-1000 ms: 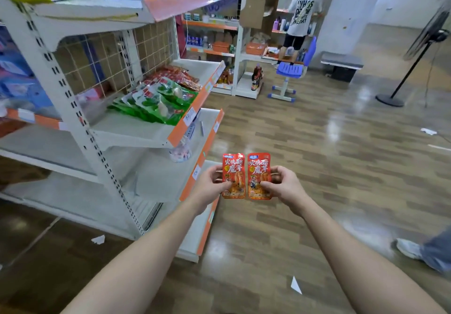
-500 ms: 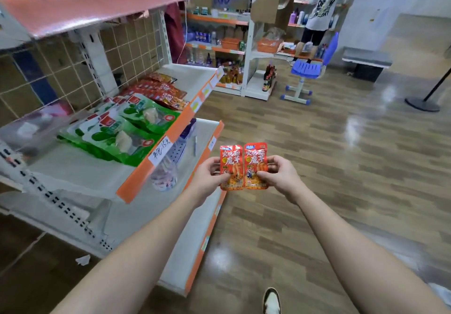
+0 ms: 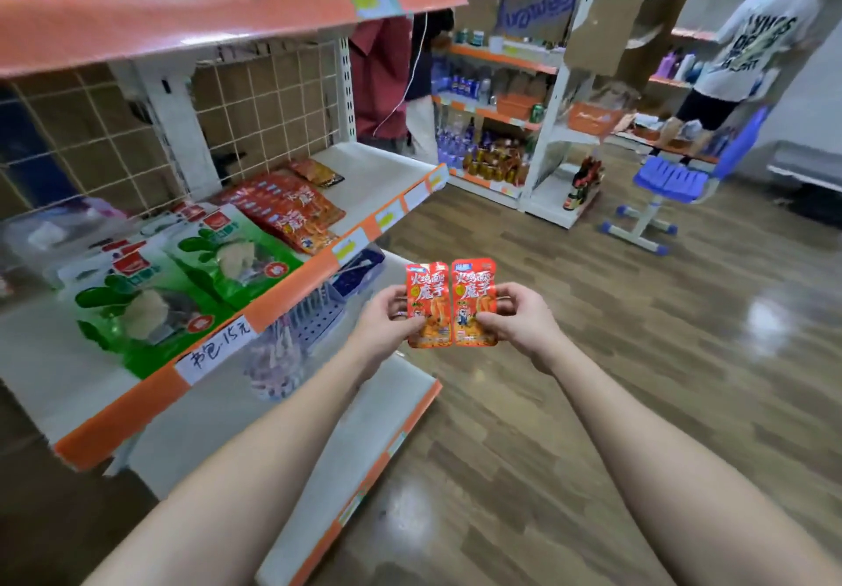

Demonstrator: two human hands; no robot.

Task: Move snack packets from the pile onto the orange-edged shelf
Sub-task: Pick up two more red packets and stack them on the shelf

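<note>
- Looking down from the head view, the left-hand grip (image 3: 382, 325) pinches the left red snack packet (image 3: 426, 287) by its lower left edge, thumb on the front and fingers curled behind.
- The right-hand grip (image 3: 519, 321) pinches the right red snack packet (image 3: 474, 287) the same way, by its lower right edge.
- Both packets stand upright, printed fronts toward the camera, with their inner edges touching side by side.
- They are held in the air over the wooden floor (image 3: 615, 357), just off the front edge of the orange-edged shelf (image 3: 291, 296) and a little below it.
- On that shelf lies a fanned row of matching red packets (image 3: 291, 207), further back along it.
- Nearer the camera, overlapping green packets (image 3: 228, 262) lie flat just behind a handwritten price label (image 3: 218, 348) stuck on the orange edge.
- Beneath it, a lower shelf (image 3: 364, 426) carries a blue plastic rack (image 3: 319, 316), partly behind the left wrist.
- Across the floor stands a blue chair (image 3: 674, 180).
- Behind the chair, a person in a white T-shirt (image 3: 756, 47) faces other shelves.
</note>
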